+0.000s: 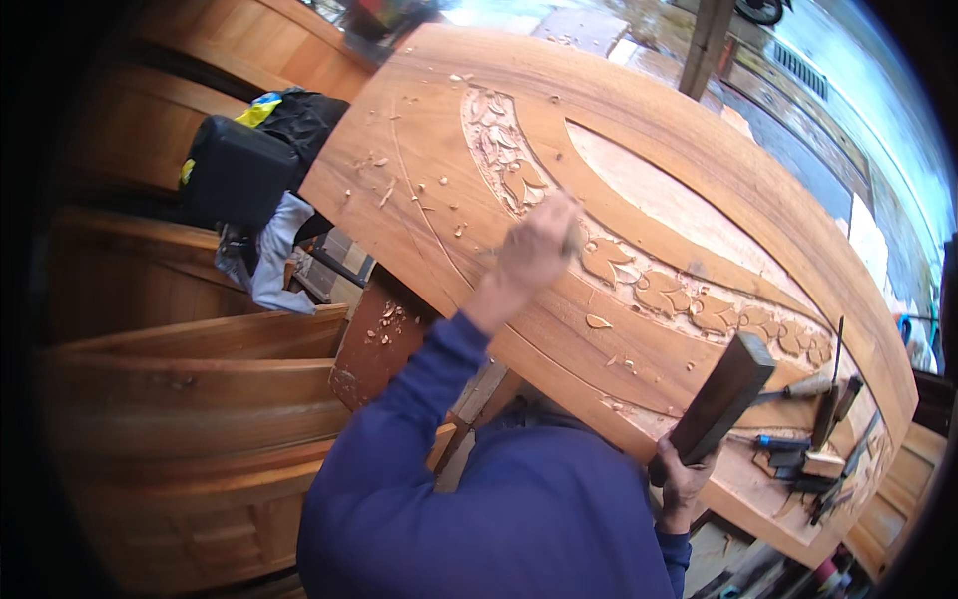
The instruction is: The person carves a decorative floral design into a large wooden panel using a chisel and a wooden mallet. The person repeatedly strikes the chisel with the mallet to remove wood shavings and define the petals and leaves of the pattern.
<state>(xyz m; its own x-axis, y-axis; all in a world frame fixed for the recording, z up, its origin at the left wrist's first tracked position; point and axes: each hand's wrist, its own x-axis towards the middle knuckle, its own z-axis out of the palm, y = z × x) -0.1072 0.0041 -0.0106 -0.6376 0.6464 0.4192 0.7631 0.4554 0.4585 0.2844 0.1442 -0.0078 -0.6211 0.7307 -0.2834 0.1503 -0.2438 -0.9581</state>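
Observation:
A large wooden panel [619, 389] lies in front of me, with a curved band of carved leaves and flowers [664, 293] across it. My left hand [537, 247] is over the middle of this band, blurred by motion. Its fingers look curled, and a greyish bit shows beside them that I cannot make out. Low on the right, at the panel's near edge, my right hand [685, 481] grips a dark wooden mallet [725, 391], a heavy rectangular block tilted upward. Loose wood chips are scattered over the panel, some close to my left hand.
Several carving tools [813, 454] lie in a heap at the panel's right end, among them a wood-handled chisel [806, 387]. A black case [239, 170] with cloth by it stands off the left end. Wooden door panels [200, 399] are stacked on the left. A post [707, 48] rises beyond the far edge.

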